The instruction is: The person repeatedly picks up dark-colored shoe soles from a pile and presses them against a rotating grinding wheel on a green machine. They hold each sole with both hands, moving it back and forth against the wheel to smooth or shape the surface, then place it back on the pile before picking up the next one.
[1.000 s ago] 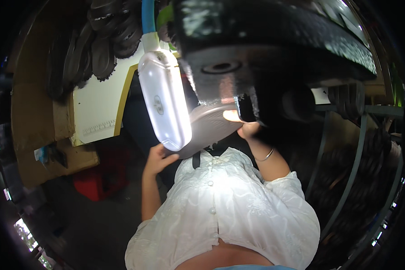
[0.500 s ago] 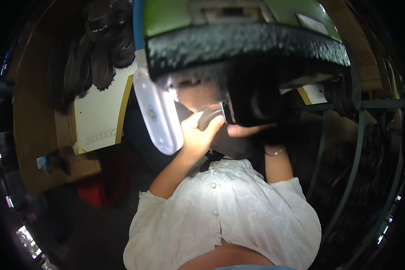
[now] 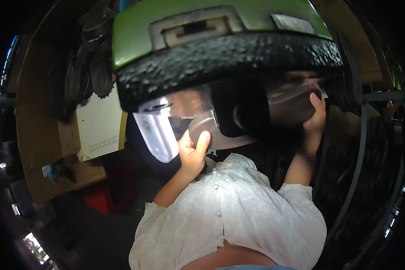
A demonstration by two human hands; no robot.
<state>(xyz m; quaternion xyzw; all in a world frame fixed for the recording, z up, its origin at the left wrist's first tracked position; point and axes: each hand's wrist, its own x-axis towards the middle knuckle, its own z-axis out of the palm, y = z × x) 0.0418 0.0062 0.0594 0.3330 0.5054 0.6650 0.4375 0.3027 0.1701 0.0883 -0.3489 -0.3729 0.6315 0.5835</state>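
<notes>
My left hand (image 3: 192, 156) is closed on the left end of a dark grey shoe sole (image 3: 227, 139), with the thumb on top of its ribbed face. Farther right, my right hand (image 3: 316, 118) grips the rounded end of a brownish dark sole piece (image 3: 294, 105). The middle is hidden under the head of a green machine (image 3: 135, 40), so I cannot tell whether both ends belong to one sole. A brightly lit white lamp or guard (image 3: 159, 139) hangs from the machine beside my left hand.
Several dark soles (image 3: 101, 74) are heaped at the far left, by a pale board (image 3: 101, 123) and a cardboard box (image 3: 36, 148). A red stool or bin (image 3: 104, 195) stands low on the left. At the right is a metal rack (image 3: 357, 148) with dark items.
My hands have moved apart: the right one swung up and to the right, the left shifted slightly down. More of the sole shows. The machine sits a little farther left in view.
</notes>
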